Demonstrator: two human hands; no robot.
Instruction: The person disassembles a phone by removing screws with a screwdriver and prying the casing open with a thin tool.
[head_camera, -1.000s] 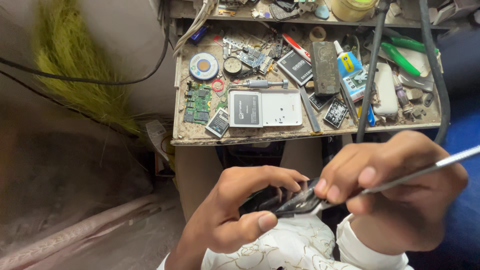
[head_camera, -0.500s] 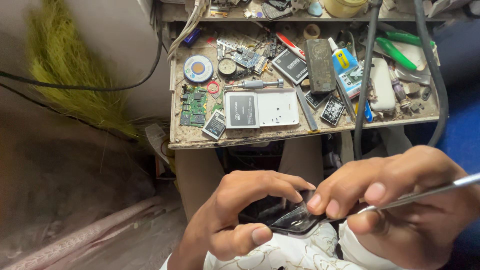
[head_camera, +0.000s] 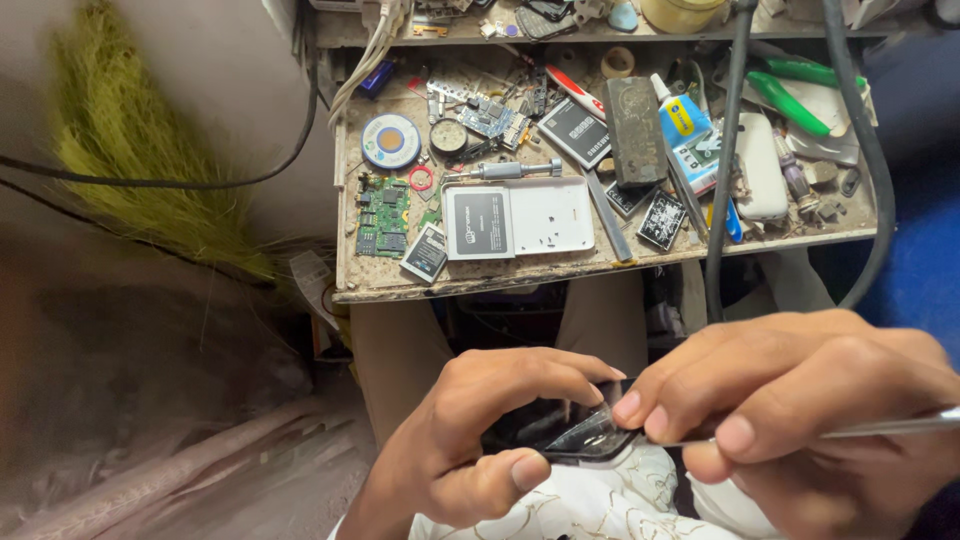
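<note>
black and glossy, the small phone (head_camera: 555, 430) is sitting low in my view between both hands, its long axis running left to right and tilting slightly down to the right. i'm seeing the left hand (head_camera: 470, 440) gripping its left end from beneath, thumb curled under the lower edge, so it is the nearer one. the right hand (head_camera: 800, 400) is pinching the right corner while clasping thin metal tweezers (head_camera: 880, 427). its screen is looking cracked near that corner.
</note>
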